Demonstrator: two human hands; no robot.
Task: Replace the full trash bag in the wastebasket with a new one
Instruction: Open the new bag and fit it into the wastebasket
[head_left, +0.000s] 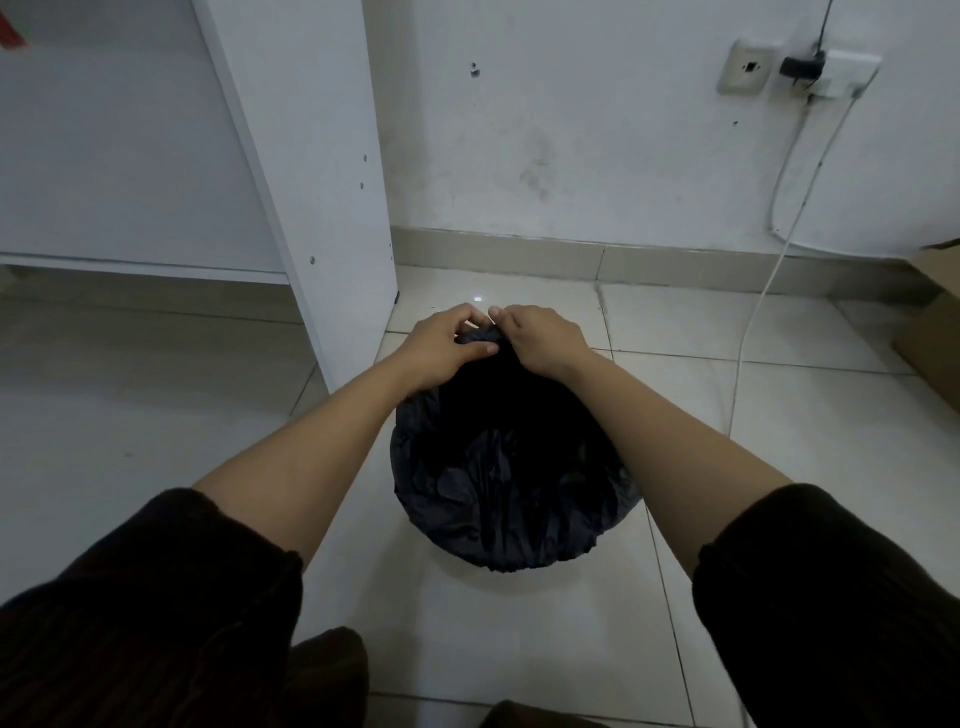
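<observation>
You are pinching the far rim of the black trash bag (498, 467) with your left hand (447, 345) and right hand (540, 340), side by side, over the wastebasket on the tiled floor (156, 441).

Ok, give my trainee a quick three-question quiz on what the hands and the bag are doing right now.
1. True or false: both hands pinch the black trash bag at its far edge.
2. Multiple choice: the white cable lies A) left of the bag, B) right of the bag, C) inside it.
3. What stands on the floor left of the left hand?

Key:
1. True; the right hand grips it too.
2. B.
3. The white shelf panel.
</observation>
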